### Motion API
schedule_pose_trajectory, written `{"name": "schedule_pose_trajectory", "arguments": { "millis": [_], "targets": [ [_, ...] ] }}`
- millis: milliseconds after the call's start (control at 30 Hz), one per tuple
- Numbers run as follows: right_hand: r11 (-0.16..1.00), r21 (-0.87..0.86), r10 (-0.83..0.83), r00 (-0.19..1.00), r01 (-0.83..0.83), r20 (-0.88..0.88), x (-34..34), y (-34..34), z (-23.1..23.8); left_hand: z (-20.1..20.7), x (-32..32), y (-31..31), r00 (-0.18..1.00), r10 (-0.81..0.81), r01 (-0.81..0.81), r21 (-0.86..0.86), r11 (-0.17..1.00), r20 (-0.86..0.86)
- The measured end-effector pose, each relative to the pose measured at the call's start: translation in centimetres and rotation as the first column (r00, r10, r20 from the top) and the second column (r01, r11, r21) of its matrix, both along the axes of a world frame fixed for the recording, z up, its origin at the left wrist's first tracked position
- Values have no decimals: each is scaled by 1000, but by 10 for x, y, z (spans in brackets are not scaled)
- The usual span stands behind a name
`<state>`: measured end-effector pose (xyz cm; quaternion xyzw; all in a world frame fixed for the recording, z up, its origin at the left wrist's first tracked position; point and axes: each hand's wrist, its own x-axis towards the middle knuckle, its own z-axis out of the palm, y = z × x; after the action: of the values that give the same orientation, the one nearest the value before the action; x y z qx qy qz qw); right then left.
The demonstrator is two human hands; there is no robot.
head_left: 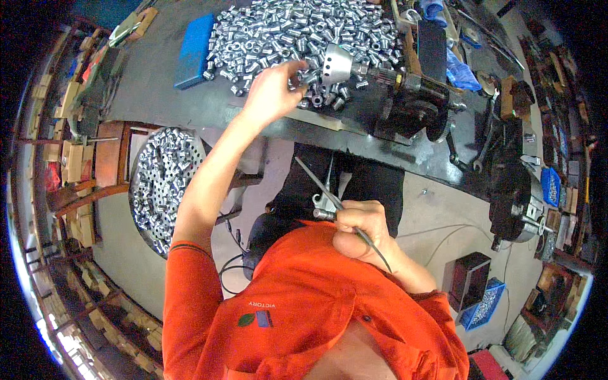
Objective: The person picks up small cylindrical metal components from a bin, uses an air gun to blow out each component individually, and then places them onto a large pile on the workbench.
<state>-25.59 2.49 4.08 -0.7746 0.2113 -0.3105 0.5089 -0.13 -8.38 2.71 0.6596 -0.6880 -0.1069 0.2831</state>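
My left hand (273, 94) reaches over the bench at the near edge of a heap of small shiny metal fittings (272, 35). Its fingers are closed around a metal fitting (310, 78), partly hidden, beside a silver cone-shaped chuck (337, 64) with holes in its side. The chuck is mounted on a dark bench device (415, 104). Close to my body, my right hand (362, 229) grips a long thin tapered file (310, 172), slanting up to the left. A short metal cylinder (323, 215) sticks out beside the same fingers; whether it is held too, I cannot tell.
A blue block-shaped box (194, 50) borders the heap on the left. Below the bench, a round perforated seat (166, 190) carries more fittings. Wrenches (487, 133) lie on the bench's right. A dark box (467, 278) and blue crate (484, 304) are on the floor.
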Motion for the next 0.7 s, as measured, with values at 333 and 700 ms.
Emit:
{"name": "schedule_pose_trajectory", "arguments": {
  "millis": [333, 700],
  "targets": [
    [999, -18, -46, 999, 47, 25, 8, 0, -14, -1, 124, 110, 947, 320, -319, 57, 946, -3],
    [999, 42, 26, 1000, -26, 3, 26, 1, -16, -80, 209, 234, 855, 492, -516, 166, 840, 166]
  ]
}}
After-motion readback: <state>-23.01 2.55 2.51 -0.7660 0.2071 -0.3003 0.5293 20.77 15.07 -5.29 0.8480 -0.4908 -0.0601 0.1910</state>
